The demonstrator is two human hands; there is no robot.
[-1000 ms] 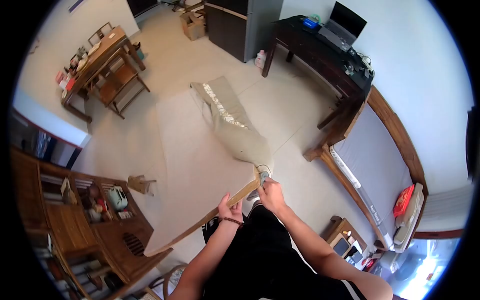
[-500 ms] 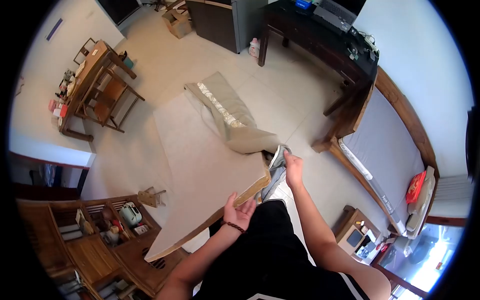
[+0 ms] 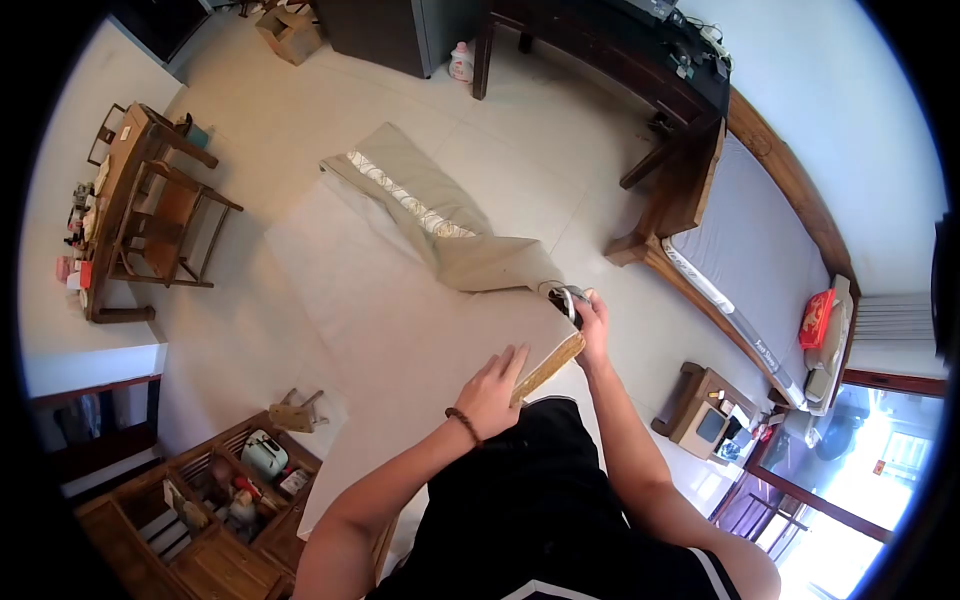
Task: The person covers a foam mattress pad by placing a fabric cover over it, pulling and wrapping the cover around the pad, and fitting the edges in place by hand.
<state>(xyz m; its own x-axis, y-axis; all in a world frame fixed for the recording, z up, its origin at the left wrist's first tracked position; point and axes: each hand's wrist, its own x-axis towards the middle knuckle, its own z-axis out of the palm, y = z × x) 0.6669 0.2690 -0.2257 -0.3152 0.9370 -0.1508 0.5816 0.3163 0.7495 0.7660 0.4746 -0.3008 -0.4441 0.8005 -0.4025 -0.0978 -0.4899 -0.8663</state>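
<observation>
A large flat pad [image 3: 430,340] with a pale top and a yellowish edge lies level in front of my body. An olive-beige fabric cover [image 3: 480,262] with a white patterned strip lies folded over its far side and reaches its right corner. My left hand [image 3: 493,388] rests on the pad's near edge, fingers spread over the top and nothing gripped. At the right corner, my right hand [image 3: 592,325] is closed on the bunched end of the cover, where a grey-white lining shows. My right fingertips are partly hidden by the cloth.
On the right is a wooden daybed [image 3: 760,220] with a grey mattress. A dark desk [image 3: 600,60] stands at the back. On the left are a wooden chair [image 3: 175,215] and table [image 3: 125,190]. An open wooden cabinet [image 3: 190,555] and small stool [image 3: 292,418] are at lower left.
My left hand has moved from beneath the pad's edge onto its top. My right hand has drawn the cover's end down to the corner. The view has shifted.
</observation>
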